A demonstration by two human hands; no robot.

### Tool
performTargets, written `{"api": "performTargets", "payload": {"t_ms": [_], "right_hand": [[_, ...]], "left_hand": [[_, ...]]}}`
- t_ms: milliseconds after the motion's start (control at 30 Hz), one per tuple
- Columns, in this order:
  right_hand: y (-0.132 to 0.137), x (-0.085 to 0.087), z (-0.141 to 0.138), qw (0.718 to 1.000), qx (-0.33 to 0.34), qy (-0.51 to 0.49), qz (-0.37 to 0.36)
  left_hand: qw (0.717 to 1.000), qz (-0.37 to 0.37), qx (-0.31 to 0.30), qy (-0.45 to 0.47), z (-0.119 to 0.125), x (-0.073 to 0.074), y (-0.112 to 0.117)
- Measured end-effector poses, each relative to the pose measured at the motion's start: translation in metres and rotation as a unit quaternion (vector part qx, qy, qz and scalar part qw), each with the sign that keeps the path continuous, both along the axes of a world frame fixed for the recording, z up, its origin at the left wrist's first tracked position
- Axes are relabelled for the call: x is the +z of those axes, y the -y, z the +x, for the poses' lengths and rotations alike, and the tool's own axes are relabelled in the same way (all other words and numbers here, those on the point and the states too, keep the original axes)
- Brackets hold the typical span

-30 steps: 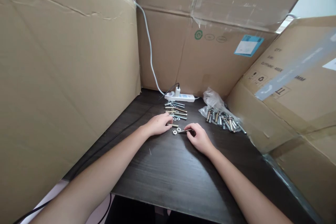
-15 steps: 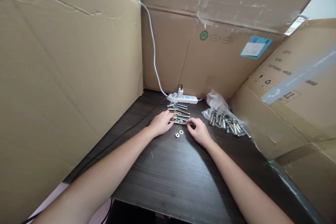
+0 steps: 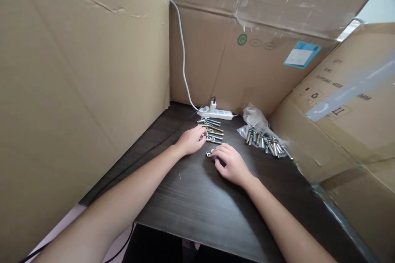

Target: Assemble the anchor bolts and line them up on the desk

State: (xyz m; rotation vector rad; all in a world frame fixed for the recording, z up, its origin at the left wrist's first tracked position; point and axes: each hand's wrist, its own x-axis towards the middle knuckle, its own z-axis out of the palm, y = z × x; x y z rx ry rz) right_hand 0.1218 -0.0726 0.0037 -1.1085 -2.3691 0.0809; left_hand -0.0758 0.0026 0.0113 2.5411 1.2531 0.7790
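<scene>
My left hand (image 3: 191, 141) rests on the dark table (image 3: 197, 209) with its fingers curled against the left end of a row of metal bolts (image 3: 212, 130); what its fingertips hold I cannot make out. My right hand (image 3: 230, 163) lies palm down just in front of the row, fingers bent, with the fingertips on small washers (image 3: 208, 154) on the table.
A clear plastic bag of bolts (image 3: 266, 139) lies to the right. A white power strip (image 3: 215, 113) with a white cable (image 3: 182, 49) sits at the back. Cardboard boxes wall the table on the left (image 3: 77, 90), back (image 3: 247, 49) and right (image 3: 345, 102).
My right hand let go of the long bolt at the row and drew back onto the washers. My left hand stayed by the row's left end.
</scene>
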Motion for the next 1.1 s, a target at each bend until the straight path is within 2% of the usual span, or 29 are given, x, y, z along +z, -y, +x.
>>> {"api": "performTargets", "payload": {"t_ms": [233, 367, 500, 667, 900, 1100], "right_hand": [[0.003, -0.006, -0.009, 0.998, -0.019, 0.046, -0.026], [0.003, -0.007, -0.015, 0.997, -0.041, 0.063, -0.022], [0.001, -0.01, -0.016, 0.996, -0.055, 0.061, -0.028], [-0.007, -0.014, -0.011, 0.997, -0.062, 0.041, -0.038], [-0.011, -0.018, -0.005, 0.997, -0.059, 0.017, -0.052], [-0.012, -0.007, 0.005, 0.998, -0.042, -0.009, -0.035]], "left_hand": [[1.0, -0.01, -0.004, 0.016, -0.002, -0.002, 0.0], [0.999, -0.015, 0.026, 0.015, -0.002, -0.002, -0.003], [0.997, -0.041, 0.053, -0.045, -0.004, 0.004, -0.006], [0.991, -0.069, 0.008, -0.113, -0.005, 0.009, 0.0], [0.988, -0.095, -0.013, -0.118, 0.002, 0.008, 0.004], [0.988, -0.095, -0.025, -0.12, 0.005, 0.003, 0.002]]}}
